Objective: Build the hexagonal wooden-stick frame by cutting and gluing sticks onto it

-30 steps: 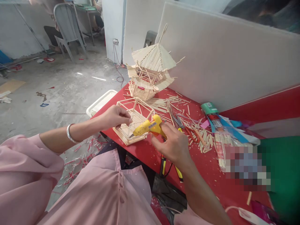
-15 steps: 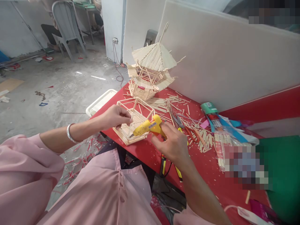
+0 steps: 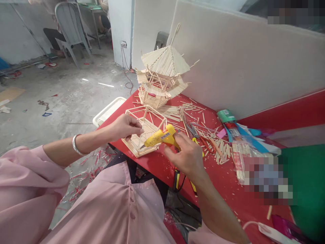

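Head view is showing the left hand (image 3: 125,126) pinching an upright stick of the hexagonal stick frame (image 3: 134,146), which is sitting near the edge of the red counter (image 3: 162,166), at about 9 o'clock from the glue gun (image 3: 162,135). The right hand (image 3: 186,157) is curling closed around the gun's handle, with the nozzle pointing toward 8 o'clock into the frame; whether it is touching is hard to tell. The joint is probably asking for one small bead exactly where the sticks are meeting, with the pinching fingertips well off the hot tip. A finished stick tower (image 3: 162,73) is standing at 12 o'clock, and loose sticks (image 3: 220,152) are lying at 3 o'clock.
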Demonstrator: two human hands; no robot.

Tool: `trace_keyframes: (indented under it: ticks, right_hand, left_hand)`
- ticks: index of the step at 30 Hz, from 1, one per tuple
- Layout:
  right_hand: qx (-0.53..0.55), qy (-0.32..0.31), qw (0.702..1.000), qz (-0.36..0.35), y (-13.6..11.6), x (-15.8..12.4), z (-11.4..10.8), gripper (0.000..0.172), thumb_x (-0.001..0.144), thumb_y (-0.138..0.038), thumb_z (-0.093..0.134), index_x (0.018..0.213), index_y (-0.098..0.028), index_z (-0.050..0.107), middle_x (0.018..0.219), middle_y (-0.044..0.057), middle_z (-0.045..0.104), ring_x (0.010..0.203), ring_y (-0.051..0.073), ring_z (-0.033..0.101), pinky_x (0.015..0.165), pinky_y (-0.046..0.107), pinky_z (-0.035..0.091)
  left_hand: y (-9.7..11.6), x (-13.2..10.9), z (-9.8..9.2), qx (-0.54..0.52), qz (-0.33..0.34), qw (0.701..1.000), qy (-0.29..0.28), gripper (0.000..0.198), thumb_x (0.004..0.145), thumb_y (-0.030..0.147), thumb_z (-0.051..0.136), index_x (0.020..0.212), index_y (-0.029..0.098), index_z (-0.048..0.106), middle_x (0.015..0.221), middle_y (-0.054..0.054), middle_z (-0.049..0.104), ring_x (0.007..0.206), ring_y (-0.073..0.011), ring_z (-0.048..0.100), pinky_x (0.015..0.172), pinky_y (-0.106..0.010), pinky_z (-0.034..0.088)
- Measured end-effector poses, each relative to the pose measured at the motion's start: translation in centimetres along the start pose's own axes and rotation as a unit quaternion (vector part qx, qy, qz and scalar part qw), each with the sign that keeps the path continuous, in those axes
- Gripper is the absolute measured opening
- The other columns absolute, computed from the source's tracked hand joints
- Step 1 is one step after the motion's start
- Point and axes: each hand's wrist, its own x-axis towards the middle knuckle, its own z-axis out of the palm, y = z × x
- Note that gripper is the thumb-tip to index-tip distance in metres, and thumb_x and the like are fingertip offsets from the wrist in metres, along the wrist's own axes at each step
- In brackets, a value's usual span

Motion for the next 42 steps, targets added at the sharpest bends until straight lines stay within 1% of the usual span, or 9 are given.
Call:
trace_keyframes:
  ticks: [3,9,13,17,21,27,32,35,42]
  right_hand:
    - [0.007,0.000,1.000,-0.004,0.0,0.0,0.0,0.015,0.081,-0.030,0.056,0.088,-0.018,0.062,0.070,0.002,0.060,0.062,0.016,0.055,0.055,0.026,0.039]
    - [0.023,0.006,1.000,-0.006,-0.1,0.0,0.0,0.013,0.079,-0.026,0.058,0.087,-0.017,0.062,0.071,0.000,0.058,0.059,0.014,0.052,0.054,0.026,0.038]
    - [0.028,0.000,1.000,0.004,-0.2,0.0,0.1,0.011,0.078,-0.026,0.059,0.085,-0.018,0.061,0.070,-0.001,0.056,0.059,0.013,0.050,0.055,0.026,0.037]
    - [0.025,0.009,1.000,0.005,-0.3,0.0,0.2,0.011,0.078,-0.026,0.060,0.085,-0.018,0.061,0.069,-0.001,0.056,0.058,0.013,0.049,0.054,0.026,0.037]
    - [0.013,0.014,1.000,0.004,-0.4,0.0,0.0,0.013,0.079,-0.027,0.059,0.087,-0.018,0.062,0.070,-0.001,0.057,0.059,0.013,0.051,0.054,0.026,0.037]
    - [-0.009,0.031,0.999,-0.015,-0.8,0.0,-0.6,0.017,0.079,-0.026,0.058,0.092,-0.017,0.063,0.077,0.002,0.064,0.066,0.015,0.058,0.057,0.026,0.040]
    - [-0.032,0.053,0.998,-0.028,-1.1,0.0,-1.0,0.018,0.079,-0.025,0.057,0.094,-0.016,0.063,0.078,0.003,0.065,0.066,0.015,0.058,0.058,0.026,0.041]
    - [-0.045,0.064,0.996,-0.035,-1.1,-0.2,-1.1,0.018,0.080,-0.025,0.058,0.094,-0.016,0.063,0.078,0.004,0.066,0.066,0.016,0.059,0.059,0.026,0.042]
    - [-0.055,0.066,0.996,-0.035,-1.2,-0.4,-1.4,0.020,0.081,-0.027,0.057,0.096,-0.016,0.063,0.079,0.003,0.066,0.067,0.016,0.059,0.060,0.027,0.042]
  left_hand:
    - [0.3,0.0,0.2,0.003,-0.004,1.000,0.001,0.008,0.073,0.016,0.070,0.067,0.012,0.067,0.056,-0.001,0.064,0.034,-0.0035,0.044,0.036,-0.018,0.034]
    - [0.8,-0.2,0.2,-0.004,-0.015,1.000,0.000,0.012,0.077,0.013,0.067,0.065,0.013,0.065,0.054,0.001,0.061,0.033,-0.0034,0.044,0.034,-0.018,0.031]
    - [0.7,-0.3,0.0,-0.015,-0.024,1.000,-0.003,0.015,0.078,0.010,0.063,0.064,0.014,0.065,0.052,0.003,0.059,0.032,-0.0028,0.044,0.035,-0.017,0.031]
    - [0.5,-0.3,-0.2,-0.036,-0.026,0.999,-0.009,0.014,0.079,0.011,0.064,0.066,0.014,0.066,0.054,0.002,0.061,0.032,-0.0022,0.043,0.035,-0.017,0.030]
    - [0.5,-0.3,-0.2,-0.039,-0.013,0.999,-0.012,0.014,0.078,0.012,0.065,0.064,0.014,0.067,0.054,0.001,0.061,0.032,-0.0022,0.042,0.034,-0.017,0.028]
    - [0.7,-0.3,-0.1,-0.037,-0.004,0.999,-0.001,0.014,0.078,0.013,0.067,0.064,0.015,0.066,0.053,0.001,0.060,0.032,-0.0025,0.042,0.033,-0.017,0.029]
    - [0.5,-0.1,0.1,-0.054,0.000,0.999,-0.004,0.013,0.077,0.014,0.068,0.065,0.014,0.066,0.053,0.001,0.061,0.032,-0.0023,0.041,0.033,-0.017,0.029]
    - [0.5,-0.1,0.2,-0.059,0.007,0.998,0.006,0.012,0.077,0.014,0.068,0.065,0.014,0.067,0.052,0.001,0.060,0.031,-0.0023,0.040,0.033,-0.017,0.028]
    - [0.8,-0.2,0.4,-0.057,0.004,0.998,0.024,0.013,0.077,0.011,0.067,0.064,0.013,0.067,0.051,0.002,0.061,0.031,-0.0019,0.039,0.032,-0.017,0.027]
